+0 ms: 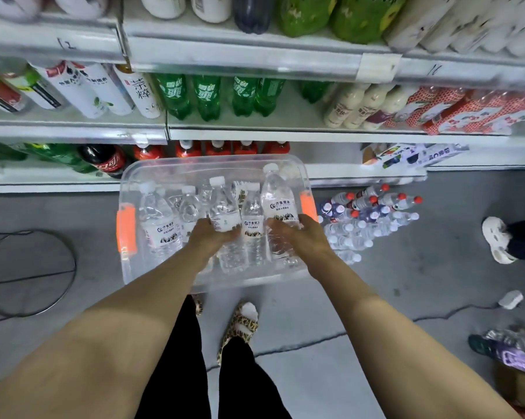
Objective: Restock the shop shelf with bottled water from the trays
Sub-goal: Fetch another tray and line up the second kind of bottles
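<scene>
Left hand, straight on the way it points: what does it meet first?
The white-capped water bottle in the clear bin; the left hand seems to touch it, though depth is unclear.

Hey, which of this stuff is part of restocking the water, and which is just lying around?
Job: clear tray, water bottles in it, left hand and right hand each gripping one, shop shelf.
Lying about: wire hoop on floor, cola bottle, green soda bottles, wrapped bottle packs beside tray.
</scene>
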